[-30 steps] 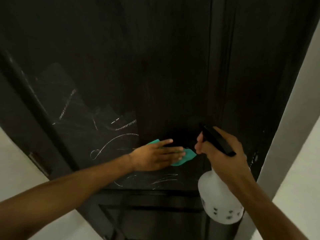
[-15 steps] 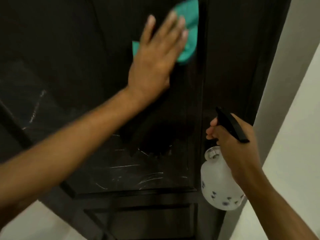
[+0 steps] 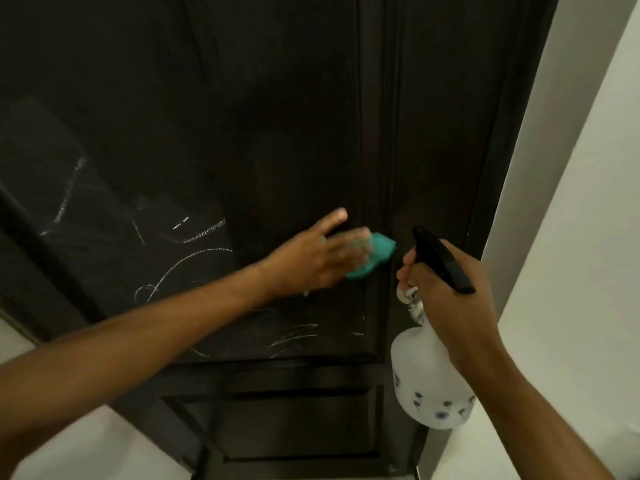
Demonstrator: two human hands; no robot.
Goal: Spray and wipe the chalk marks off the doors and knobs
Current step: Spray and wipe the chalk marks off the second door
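A dark brown panelled door (image 3: 277,116) fills the view. White chalk marks (image 3: 187,265) run across its left and lower panel area. My left hand (image 3: 318,258) presses a teal cloth (image 3: 375,252) flat against the door near the panel's right moulding, fingers straight. To the right, my right hand (image 3: 446,289) grips the black trigger head of a white frosted spray bottle (image 3: 429,382), which hangs below it, nozzle facing the door. No knob is in view.
A pale wall (image 3: 571,202) and door frame border the door on the right. Light floor (image 3: 104,445) shows at the bottom left. More chalk scribbles (image 3: 294,336) lie low on the panel under my left forearm.
My left hand has swept the cloth down from high on the door to mid-height beside the spray nozzle. The right hand and the bottle have barely moved.
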